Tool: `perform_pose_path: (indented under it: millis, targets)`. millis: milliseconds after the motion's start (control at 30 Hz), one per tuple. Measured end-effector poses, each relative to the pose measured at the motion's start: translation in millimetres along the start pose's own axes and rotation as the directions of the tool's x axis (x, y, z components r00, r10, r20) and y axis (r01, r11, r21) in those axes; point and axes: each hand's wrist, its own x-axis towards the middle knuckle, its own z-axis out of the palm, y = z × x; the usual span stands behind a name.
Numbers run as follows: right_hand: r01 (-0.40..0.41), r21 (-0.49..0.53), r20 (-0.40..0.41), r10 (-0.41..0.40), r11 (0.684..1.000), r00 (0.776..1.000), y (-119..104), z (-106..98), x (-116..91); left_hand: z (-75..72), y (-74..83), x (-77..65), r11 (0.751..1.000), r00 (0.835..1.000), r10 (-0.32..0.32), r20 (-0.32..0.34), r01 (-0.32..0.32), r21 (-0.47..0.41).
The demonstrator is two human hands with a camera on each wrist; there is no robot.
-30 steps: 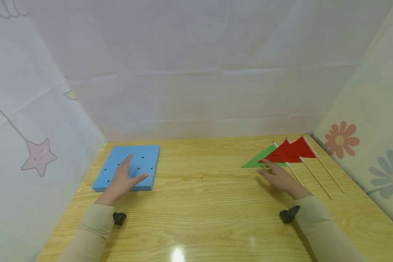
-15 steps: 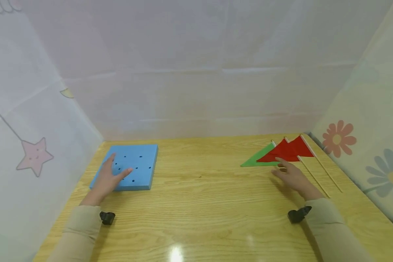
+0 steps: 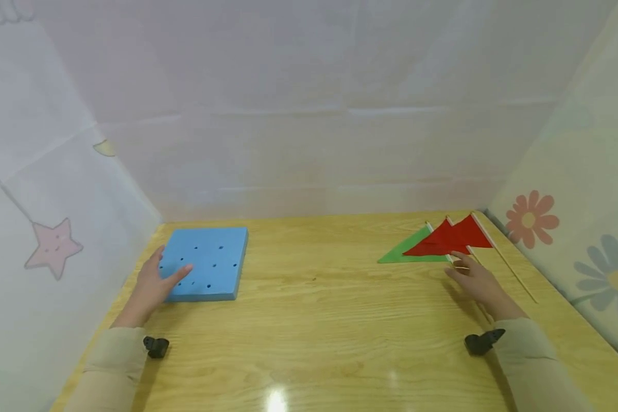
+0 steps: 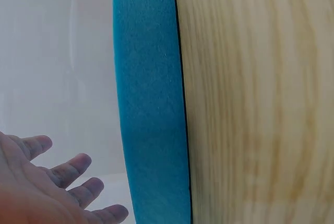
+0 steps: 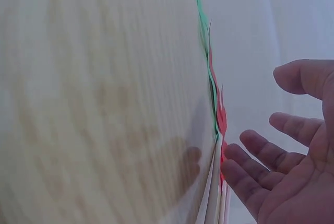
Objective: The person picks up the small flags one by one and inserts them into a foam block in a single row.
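Note:
A square blue board (image 3: 221, 274) dotted with small dark holes lies at the table's left. Over its left edge my left hand (image 3: 151, 286) spreads its fingers and thumb, holding nothing; the left wrist view shows the loose fingers beside the board's thick side (image 4: 151, 98). On the right lie a green pennant flag (image 3: 397, 255) and two overlapping red pennant flags (image 3: 432, 241), all on thin sticks. Close above the sticks is my right hand (image 3: 479, 284), its fingers relaxed with nothing gripped. It hides parts of the sticks. In the right wrist view the fingertips overlap the red cloth (image 5: 222, 117).
Both things lie on a wood-grain table (image 3: 309, 320), with bare surface between them. A pale cloth backdrop (image 3: 298, 143) rises behind it and on both sides. Black wrist cameras sit on the sleeves.
My left hand has moved left across the board to its left edge. My right hand has slid right, from the flag cloth to over the sticks. The board and flags lie as before.

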Motion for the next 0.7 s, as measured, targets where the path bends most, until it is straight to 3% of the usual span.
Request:
perform_pose_path:
  millis: [333,700]
  targets:
    - [-0.052,0.016,-0.025,0.052,0.999,0.998,13.5,-4.9,-0.9,-9.3,-12.9,-6.6,0.995,0.996,-0.091,-0.002,0.091,-0.045]
    - [-0.153,0.245,-0.002,0.159,0.957,0.987,25.5,-17.8,-7.8,-15.0,-18.6,-4.2,0.989,0.990,-0.137,0.020,0.138,-0.059]
